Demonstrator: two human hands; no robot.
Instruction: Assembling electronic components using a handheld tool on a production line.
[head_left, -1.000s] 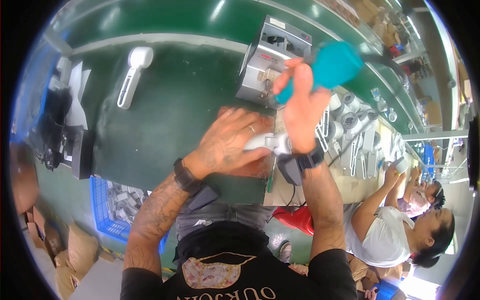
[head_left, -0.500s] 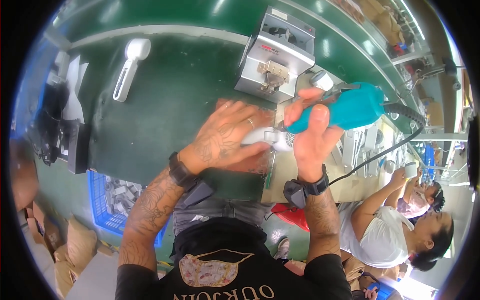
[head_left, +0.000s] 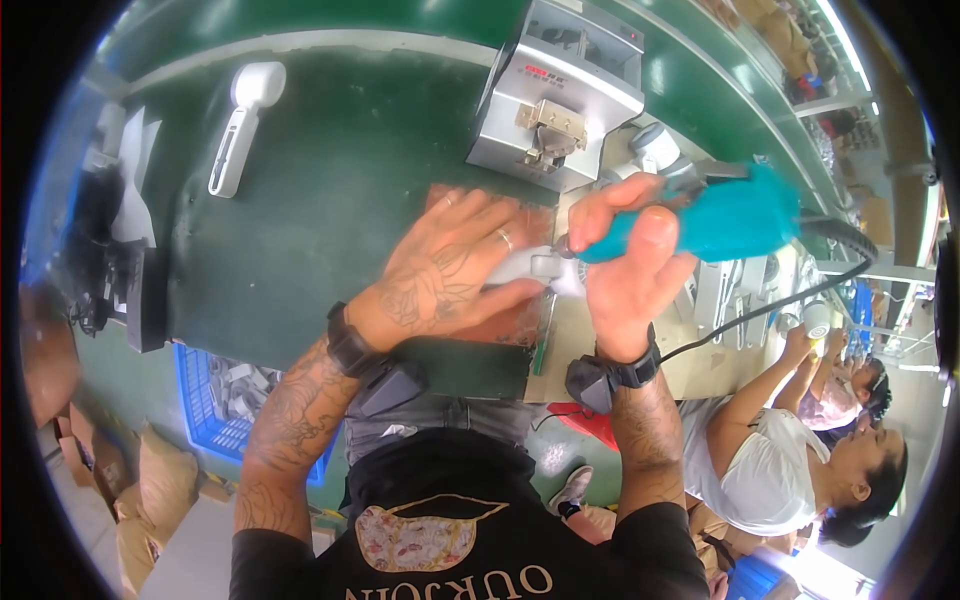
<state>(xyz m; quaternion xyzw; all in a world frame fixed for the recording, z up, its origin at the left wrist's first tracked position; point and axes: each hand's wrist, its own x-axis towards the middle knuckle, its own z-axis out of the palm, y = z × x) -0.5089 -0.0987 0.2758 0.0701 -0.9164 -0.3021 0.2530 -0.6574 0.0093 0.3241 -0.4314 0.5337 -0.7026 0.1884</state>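
Observation:
My left hand (head_left: 435,270) is closed over a white handheld fan (head_left: 527,266), pressing it onto a reddish-brown mat (head_left: 505,328) at the bench edge. The fan's round grille end lies toward my right hand and is partly covered. In my right hand (head_left: 635,285) is a teal electric screwdriver (head_left: 745,222), held nearly level and blurred by motion. Its tip reaches the fan near the neck; whether it touches a screw cannot be made out. A black cord trails from the driver's back end.
A grey box-shaped screw feeder (head_left: 560,110) stands just beyond my hands. Another white fan (head_left: 235,135) lies at the far left of the green bench. A blue basket (head_left: 205,425) of grey parts sits below left. At right, a co-worker in white (head_left: 765,470) handles a white part.
The screwdriver's back end has swung slightly right, and its tip stays at the fan's neck. My left hand keeps its hold. The whole view has shifted a little.

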